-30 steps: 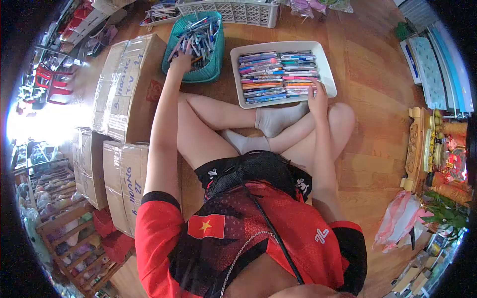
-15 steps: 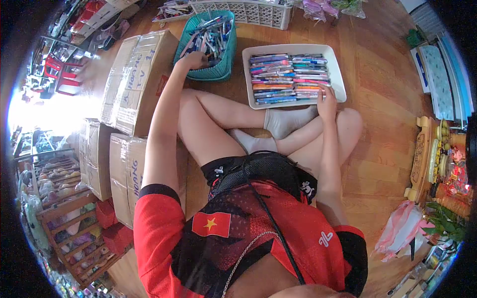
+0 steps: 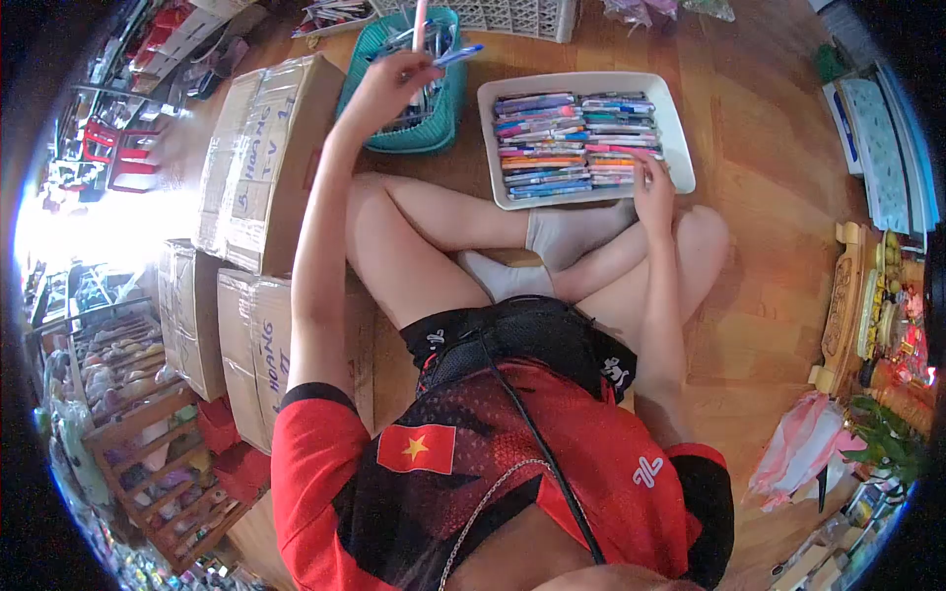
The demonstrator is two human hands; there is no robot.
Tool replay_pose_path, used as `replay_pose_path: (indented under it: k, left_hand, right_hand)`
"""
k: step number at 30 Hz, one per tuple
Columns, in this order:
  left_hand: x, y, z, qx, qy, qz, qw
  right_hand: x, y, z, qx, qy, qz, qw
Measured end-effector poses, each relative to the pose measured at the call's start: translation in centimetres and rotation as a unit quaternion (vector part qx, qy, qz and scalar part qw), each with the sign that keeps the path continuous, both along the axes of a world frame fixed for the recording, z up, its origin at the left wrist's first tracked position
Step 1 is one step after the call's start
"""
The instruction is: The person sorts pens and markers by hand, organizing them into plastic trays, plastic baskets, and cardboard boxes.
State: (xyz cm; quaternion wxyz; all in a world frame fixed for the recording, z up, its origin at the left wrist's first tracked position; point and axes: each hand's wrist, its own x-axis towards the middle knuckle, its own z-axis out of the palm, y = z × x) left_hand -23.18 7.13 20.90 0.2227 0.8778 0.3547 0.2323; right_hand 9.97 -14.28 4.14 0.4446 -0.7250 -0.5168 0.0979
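Observation:
My left hand (image 3: 394, 87) is raised above the front of a teal basket (image 3: 446, 120), closed on pens. A pale pink pen (image 3: 421, 28) sticks up from its fingers, and a blue pen (image 3: 459, 55) points out to the right. Loose pens partly show in the basket behind the hand. At the near right corner of a white tray (image 3: 682, 167), my right hand (image 3: 653, 192) reaches over the rim with its fingers a little apart. Its fingertips are close to the pen ends; contact cannot be made out. Pens (image 3: 542, 133) lie in two columns inside the tray.
Taped cardboard boxes (image 3: 261, 163) stand left of my legs. A white plastic crate (image 3: 512, 18) sits beyond the basket and tray. On the right are a carved wooden piece (image 3: 843, 305) and a pink-and-white bag (image 3: 793, 443). A wooden rack (image 3: 148, 463) is at lower left.
My left hand has risen out of the basket and now shows pens in its grip. My right hand stays by the tray's near right corner, shifted slightly.

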Motion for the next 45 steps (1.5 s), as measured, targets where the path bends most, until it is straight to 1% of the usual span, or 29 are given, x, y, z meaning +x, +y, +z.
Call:
replay_pose_path:
  k: [1, 2, 3, 5, 6, 7, 8, 9, 11, 13, 15, 16, 18, 19, 20, 21, 23, 26, 29, 30, 33, 34, 37, 38, 41, 42, 45]
  left_hand:
    - [1.5, -1.8, 0.3, -0.087, -0.025, 0.007, 0.996]
    - [2.7, -2.5, -0.6, -0.071, -0.01, -0.033, 0.997]
    - [3.9, -3.1, -1.7, -0.053, 0.004, -0.073, 0.996]
    - [6.4, -3.9, -5.0, -0.015, 0.008, -0.109, 0.994]
    - [7.6, -4.6, -6.4, 0.009, 0.018, -0.099, 0.995]
    - [8.8, -4.8, -8.2, -0.027, -0.002, -0.091, 0.995]
    - [9.8, -4.8, -10.2, -0.005, 0.032, -0.065, 0.997]
    - [10.4, -4.9, -12.0, 0.015, 0.068, -0.04, 0.997]
    - [11.4, -4.9, -14.3, 0.055, 0.052, -0.02, 0.997]
    - [12.2, -4.4, -15.9, 0.084, 0.04, -0.002, 0.996]
    - [12.7, -3.8, -17.5, 0.097, 0.034, 0.016, 0.995]
    - [12.9, -3.5, -18.3, 0.089, 0.041, 0.021, 0.995]
    - [13.2, -3.3, -19.6, 0.071, 0.076, -0.016, 0.994]
    - [13.2, -3.0, -20.4, 0.065, 0.093, -0.033, 0.993]
    - [13.0, -3.2, -21.4, 0.042, 0.068, -0.056, 0.995]
    - [13.0, -3.2, -21.7, 0.048, 0.09, -0.051, 0.993]
    - [13.0, -3.4, -21.7, 0.04, 0.071, -0.04, 0.996]
    - [12.9, -3.4, -21.7, 0.077, 0.064, -0.057, 0.993]
    - [12.9, -5.0, -17.3, 0.033, 0.108, -0.06, 0.992]
    - [12.7, -5.0, -17.7, 0.057, 0.071, -0.083, 0.992]
    - [12.4, -5.6, -18.4, 0.039, 0.086, -0.079, 0.992]
    - [12.4, -5.9, -18.2, -0.003, 0.097, -0.076, 0.992]
    - [12.2, -6.1, -18.5, 0.029, 0.044, -0.094, 0.994]
    - [12.1, -5.9, -19.4, 0.021, 0.033, -0.078, 0.996]
    - [11.5, -5.2, -20.0, 0.017, -0.016, -0.051, 0.998]
    - [11.5, -5.2, -20.0, 0.053, -0.03, -0.026, 0.998]
    - [11.1, -5.3, -19.9, 0.038, 0.014, 0.01, 0.999]
  right_hand:
    - [-0.2, 0.3, 0.2, 0.015, 0.014, 0.014, 1.0]
    - [-0.4, 0.8, 0.3, 0.025, 0.081, 0.034, 0.996]
    - [-0.9, 1.2, 0.6, 0.028, 0.114, 0.054, 0.992]
    - [-1.7, 2.5, 1.0, 0.037, 0.177, 0.096, 0.979]
    - [-2.0, 3.4, 0.8, 0.009, 0.17, 0.114, 0.979]
    - [-2.3, 4.2, 0.5, -0.019, 0.164, 0.132, 0.977]
    - [-2.5, 5.1, 0.1, -0.047, 0.158, 0.149, 0.975]
    - [-2.6, 5.7, -0.3, -0.062, 0.128, 0.151, 0.978]
    - [-2.6, 6.6, -1.0, -0.089, 0.063, 0.153, 0.982]
    - [-2.6, 6.9, -1.3, -0.071, 0.076, 0.145, 0.984]
    - [-2.6, 6.7, -1.6, -0.074, 0.076, 0.122, 0.987]
    - [-2.4, 7.0, -2.5, -0.054, 0.079, 0.123, 0.988]
    - [-2.6, 7.2, -3.6, -0.04, 0.062, 0.111, 0.991]
    - [-2.7, 7.6, -3.4, -0.03, 0.052, 0.107, 0.992]
    - [-2.9, 7.5, -3.0, -0.02, 0.05, 0.104, 0.993]
    - [-3.1, 7.6, -2.8, -0.021, 0.046, 0.106, 0.993]
    - [-3.1, 7.9, -3.2, -0.019, 0.04, 0.107, 0.993]
    - [-3.1, 8.3, -3.5, -0.008, 0.031, 0.097, 0.995]
    - [-3.4, 8.4, -2.4, 0.015, 0.078, 0.055, 0.995]
    - [-3.4, 8.4, -2.0, 0.026, 0.088, 0.043, 0.995]
    - [-3.3, 8.5, -1.2, 0.078, 0.187, 0.103, 0.974]
    - [-3.1, 8.9, -2.2, 0.068, 0.172, 0.117, 0.976]
    - [-2.8, 9.1, -3.7, 0.052, 0.095, 0.163, 0.981]
    - [-2.8, 8.9, -4.1, 0.023, 0.135, 0.159, 0.978]
    - [-2.9, 8.6, -3.7, 0.011, -0.01, 0.116, 0.993]
    - [-3.0, 8.6, -3.6, 0.011, -0.022, 0.105, 0.994]
    - [-2.6, 8.7, -4.2, 0.004, -0.053, 0.094, 0.994]
